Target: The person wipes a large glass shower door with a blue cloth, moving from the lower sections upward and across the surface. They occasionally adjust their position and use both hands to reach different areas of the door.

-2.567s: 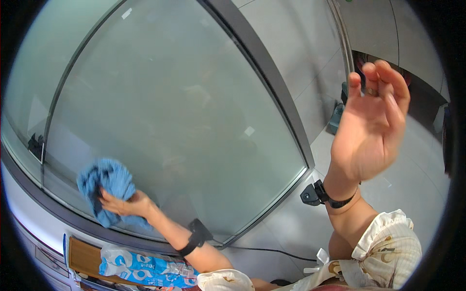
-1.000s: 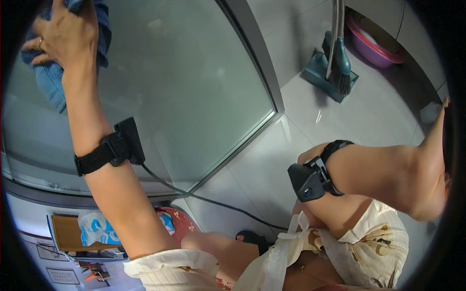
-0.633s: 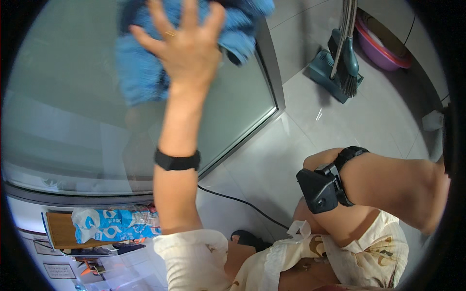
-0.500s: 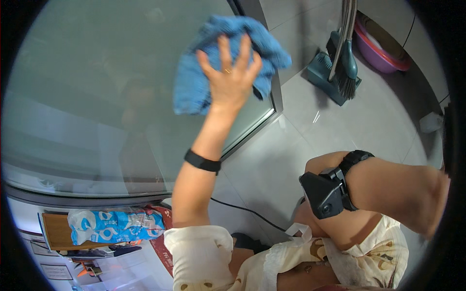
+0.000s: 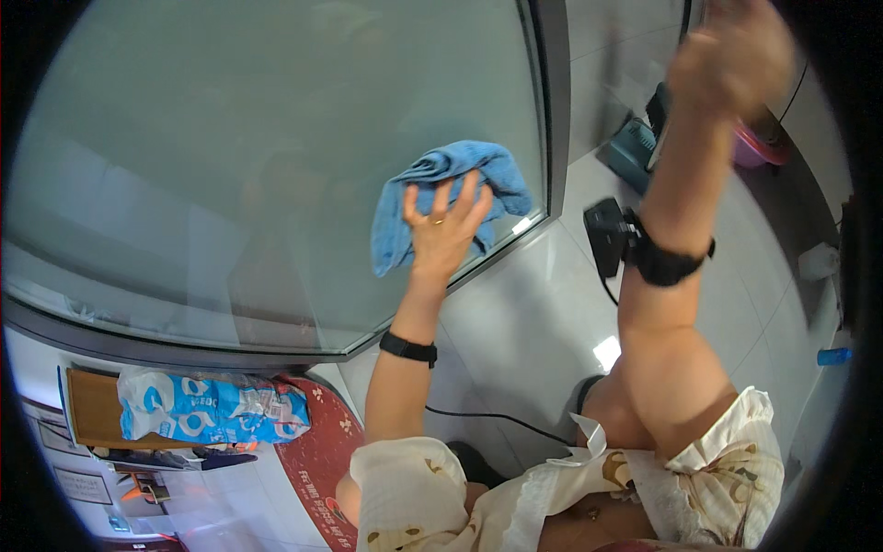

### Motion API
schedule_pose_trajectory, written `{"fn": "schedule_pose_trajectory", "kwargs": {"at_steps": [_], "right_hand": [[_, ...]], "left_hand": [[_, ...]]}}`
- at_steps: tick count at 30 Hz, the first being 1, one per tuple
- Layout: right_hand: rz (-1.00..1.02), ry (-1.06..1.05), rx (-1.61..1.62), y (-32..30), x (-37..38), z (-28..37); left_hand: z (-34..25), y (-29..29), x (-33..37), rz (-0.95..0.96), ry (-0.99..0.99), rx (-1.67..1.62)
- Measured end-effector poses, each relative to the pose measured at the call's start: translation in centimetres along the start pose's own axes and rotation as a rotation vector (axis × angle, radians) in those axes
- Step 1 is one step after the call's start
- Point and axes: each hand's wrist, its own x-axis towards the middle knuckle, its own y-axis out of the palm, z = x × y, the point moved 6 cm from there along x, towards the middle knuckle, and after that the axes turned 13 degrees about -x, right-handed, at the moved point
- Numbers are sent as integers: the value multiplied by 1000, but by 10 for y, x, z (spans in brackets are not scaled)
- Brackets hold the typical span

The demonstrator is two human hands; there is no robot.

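My left hand (image 5: 446, 232) presses a blue cloth (image 5: 443, 197) flat against a large glass panel (image 5: 230, 166), near the panel's lower right corner by the dark frame (image 5: 555, 110). Its fingers are spread over the cloth. A black band sits on that wrist. My right hand (image 5: 733, 57) is raised at the upper right, blurred, and I see nothing in it. Its forearm carries a black strap with a small black device (image 5: 607, 237).
A blue-and-white plastic package (image 5: 212, 407) lies on a ledge at the lower left beside a brown board (image 5: 92, 409). A teal brush or dustpan (image 5: 633, 152) and a pink basin (image 5: 759, 147) stand on the grey tiled floor (image 5: 533, 331). A black cable (image 5: 497, 416) crosses the floor.
My left hand has wiped the blue cloth from the lower left of the glass up and across, then down toward the lower right corner. My right arm has lifted upward.
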Motion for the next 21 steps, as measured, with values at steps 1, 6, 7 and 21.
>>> {"fn": "schedule_pose_trajectory", "kwargs": {"at_steps": [1, 6, 7, 21], "right_hand": [[25, 74, -153, 24, -12, -27], [525, 474, -86, 92, -95, -130], [625, 557, -86, 96, -108, -142], [671, 761, 129, 102, -140, -187]], "left_hand": [[9, -13, -8, -29, -38, 30], [49, -71, -55, -126, -264, 134], [58, -83, -69, -145, -290, 154], [187, -177, -271, -974, -1317, -162]]}}
